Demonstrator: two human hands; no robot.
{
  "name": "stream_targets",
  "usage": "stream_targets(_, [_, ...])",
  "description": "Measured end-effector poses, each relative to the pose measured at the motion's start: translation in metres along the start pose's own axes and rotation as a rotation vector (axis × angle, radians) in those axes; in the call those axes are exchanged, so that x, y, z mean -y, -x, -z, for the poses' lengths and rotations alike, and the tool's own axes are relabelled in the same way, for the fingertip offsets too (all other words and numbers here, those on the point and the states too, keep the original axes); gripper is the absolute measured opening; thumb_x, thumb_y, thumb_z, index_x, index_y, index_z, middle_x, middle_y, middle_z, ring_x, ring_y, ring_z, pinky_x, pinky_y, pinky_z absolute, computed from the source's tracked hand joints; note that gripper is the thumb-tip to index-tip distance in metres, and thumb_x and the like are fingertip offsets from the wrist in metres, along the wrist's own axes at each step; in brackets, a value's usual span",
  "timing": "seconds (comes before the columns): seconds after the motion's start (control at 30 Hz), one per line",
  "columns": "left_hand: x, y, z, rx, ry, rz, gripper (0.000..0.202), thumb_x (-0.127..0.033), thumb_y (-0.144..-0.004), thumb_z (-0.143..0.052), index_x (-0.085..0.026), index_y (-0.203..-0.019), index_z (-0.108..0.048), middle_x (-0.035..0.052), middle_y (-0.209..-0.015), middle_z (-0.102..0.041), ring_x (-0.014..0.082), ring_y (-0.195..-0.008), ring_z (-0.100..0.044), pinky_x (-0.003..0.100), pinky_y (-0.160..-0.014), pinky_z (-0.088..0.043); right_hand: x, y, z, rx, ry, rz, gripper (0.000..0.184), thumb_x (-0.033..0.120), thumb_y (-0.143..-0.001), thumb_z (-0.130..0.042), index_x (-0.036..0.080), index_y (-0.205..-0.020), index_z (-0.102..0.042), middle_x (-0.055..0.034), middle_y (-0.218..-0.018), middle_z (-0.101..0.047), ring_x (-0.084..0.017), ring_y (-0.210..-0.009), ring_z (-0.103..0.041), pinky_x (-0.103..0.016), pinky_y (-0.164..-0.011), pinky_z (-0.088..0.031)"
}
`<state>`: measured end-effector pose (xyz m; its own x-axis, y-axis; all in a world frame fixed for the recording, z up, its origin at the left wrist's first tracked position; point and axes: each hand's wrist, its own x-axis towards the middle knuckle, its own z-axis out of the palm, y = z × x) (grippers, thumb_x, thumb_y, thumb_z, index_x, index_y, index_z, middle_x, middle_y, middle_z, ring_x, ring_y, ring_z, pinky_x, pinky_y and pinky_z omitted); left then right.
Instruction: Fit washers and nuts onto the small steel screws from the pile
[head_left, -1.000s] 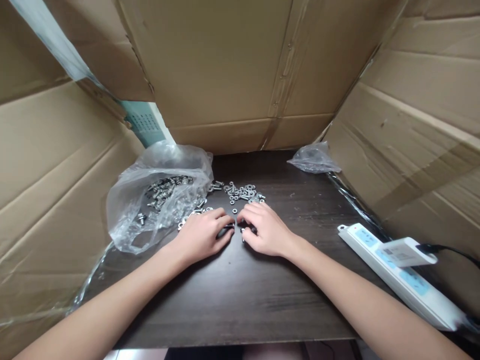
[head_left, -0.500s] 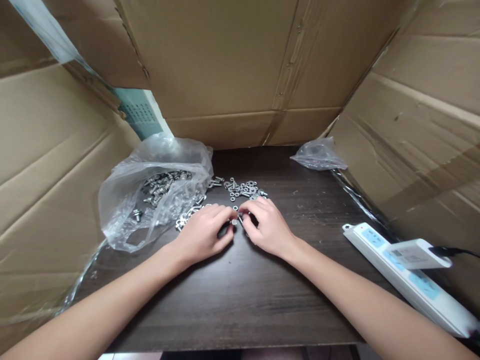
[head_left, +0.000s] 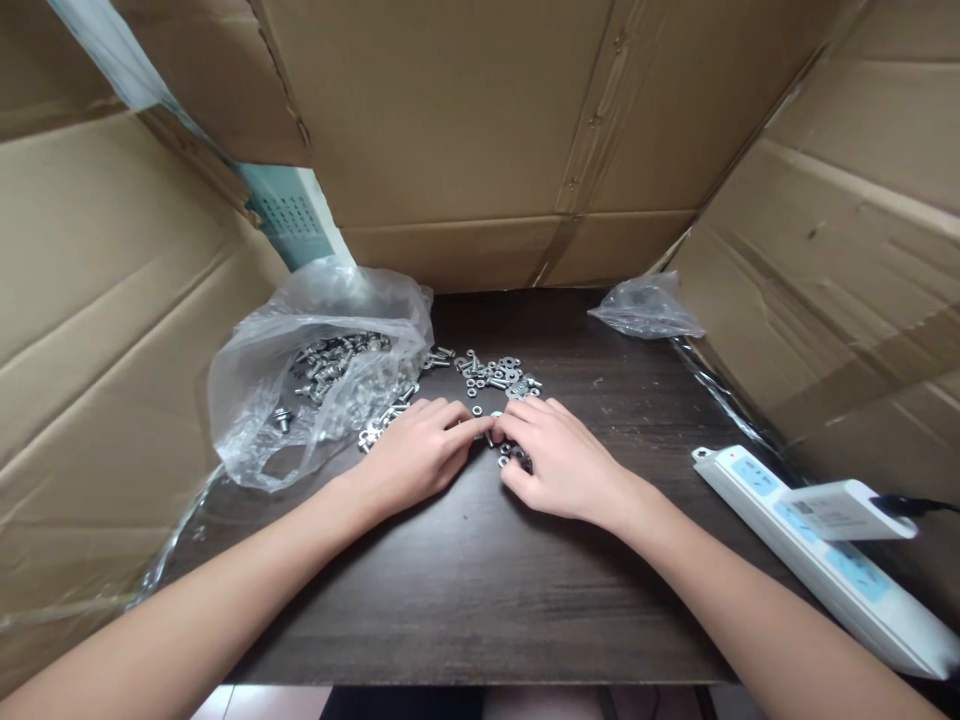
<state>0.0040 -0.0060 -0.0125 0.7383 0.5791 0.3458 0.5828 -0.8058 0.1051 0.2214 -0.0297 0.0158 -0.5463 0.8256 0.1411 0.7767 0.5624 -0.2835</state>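
My left hand rests on the table with its index finger stretched right; its thumb is mostly hidden underneath. That fingertip meets the fingers of my right hand. Just below the meeting point is a small metal bolt; whether either hand grips it is unclear. My right thumb is apart from the bent fingers, and several metal nuts lie in the gap between them. Beyond the hands, a single nut lies in front of a spread of bolts, nuts and washers.
An open clear plastic bag of bolts stands left, with more hardware spilling beside it. A smaller plastic bag lies at the back right. A white power strip with a plugged-in adapter lies right. Cardboard walls surround the dark table.
My left index finger has straightened and reached right. My right hand has shifted right and its thumb has moved away from the fingers, exposing nuts. The view has shifted slightly.
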Motion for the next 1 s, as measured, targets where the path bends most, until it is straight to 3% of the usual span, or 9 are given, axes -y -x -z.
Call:
stream_targets(0.33, [0.009,0.000,0.005,-0.002,-0.122,0.067,0.028,-0.018,-0.097,-0.051,-0.018,-0.119,-0.070,0.0069,-0.098,-0.068,0.0235,-0.089,-0.060,0.038,-0.081,-0.044,0.001,0.001,-0.009,-0.018,-0.031,0.025,0.012,0.011,-0.086,-0.058,0.017,-0.093,-0.065,-0.0058,-0.094,-0.066,-0.021,-0.088,-0.054,-0.036,-0.082,-0.036])
stream_targets(0.53, [0.012,-0.001,0.005,-0.007,-0.121,0.118,0.030,-0.019,-0.098,-0.050,-0.017,-0.122,-0.067,0.0080,-0.102,-0.068,0.0246,-0.092,-0.062,0.039,-0.082,-0.045,0.002,0.001,-0.014,-0.047,-0.093,0.014,0.012,0.009,-0.086,-0.058,0.018,-0.093,-0.064,-0.0059,-0.095,-0.065,-0.022,-0.093,-0.055,-0.036,-0.085,-0.035])
stream_targets(0.63, [0.006,-0.002,0.010,-0.061,-0.066,0.070,0.026,-0.020,-0.097,-0.049,-0.015,-0.115,-0.067,0.0087,-0.102,-0.068,0.0239,-0.091,-0.062,0.038,-0.080,-0.046,0.000,0.000,-0.013,-0.046,-0.086,-0.002,0.010,0.010,-0.087,-0.058,0.018,-0.090,-0.064,-0.0055,-0.094,-0.065,-0.022,-0.094,-0.055,-0.037,-0.087,-0.033])
stream_targets(0.77, [-0.006,-0.003,0.015,-0.150,0.009,-0.036,0.018,-0.026,-0.097,-0.051,-0.016,-0.098,-0.066,0.0060,-0.087,-0.067,0.0199,-0.078,-0.059,0.035,-0.072,-0.044,-0.001,-0.001,-0.011,-0.050,-0.063,-0.004,0.009,0.012,-0.087,-0.057,0.018,-0.090,-0.064,-0.0066,-0.095,-0.068,-0.024,-0.095,-0.054,-0.039,-0.085,-0.031])
stream_targets(1.0, [-0.005,-0.002,0.010,-0.087,0.015,-0.177,0.019,-0.030,-0.100,-0.053,-0.019,-0.098,-0.070,0.0024,-0.080,-0.068,0.0162,-0.074,-0.061,0.032,-0.070,-0.041,0.000,0.000,-0.010,-0.106,-0.056,0.045,0.017,0.008,-0.089,-0.051,0.018,-0.091,-0.065,-0.0094,-0.102,-0.069,-0.025,-0.099,-0.053,-0.039,-0.085,-0.031])
